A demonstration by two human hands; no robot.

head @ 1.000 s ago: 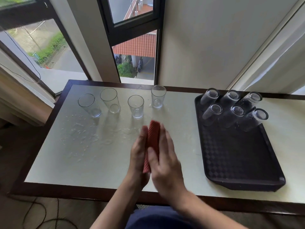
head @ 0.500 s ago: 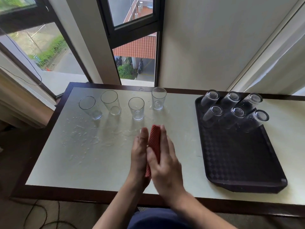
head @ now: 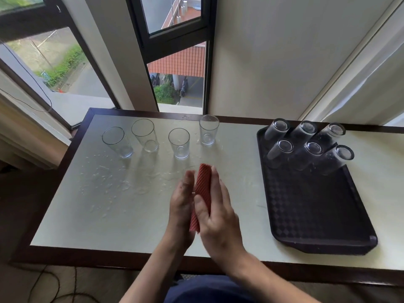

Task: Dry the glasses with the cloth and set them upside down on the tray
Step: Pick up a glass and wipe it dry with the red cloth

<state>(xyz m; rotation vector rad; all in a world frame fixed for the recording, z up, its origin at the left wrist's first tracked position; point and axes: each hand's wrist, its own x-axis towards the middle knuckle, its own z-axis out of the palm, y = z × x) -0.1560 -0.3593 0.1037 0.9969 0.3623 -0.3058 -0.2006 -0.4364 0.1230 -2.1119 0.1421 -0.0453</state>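
**While four glasses stand wet, the cloth sits pressed between flat palms**

As the hands meet at lower centre of the frame, the entries run thus.

Cloth: red, ribbed, folded long. It is sandwiched between the left hand and the right hand, whose fingers lie straight and press it, with neither hand curled round it. Its long axis runs up the frame, the top end tipped slightly right.

Upright glasses, undried: four in a loose row across upper centre-left. The nearest glass lies straight up-frame from the fingertips, a shade left, so the left hand looks the nearer. The far-right glass is farther up, and two more stand to the left.

Tray: dark, at right, well apart from the hands. Six inverted glasses crowd its upper end, and the lower stretch offers setting room.

Table: water droplets spread left of the hands. The path to the nearest glass appears unobstructed, though its neighbours stand close on either side.
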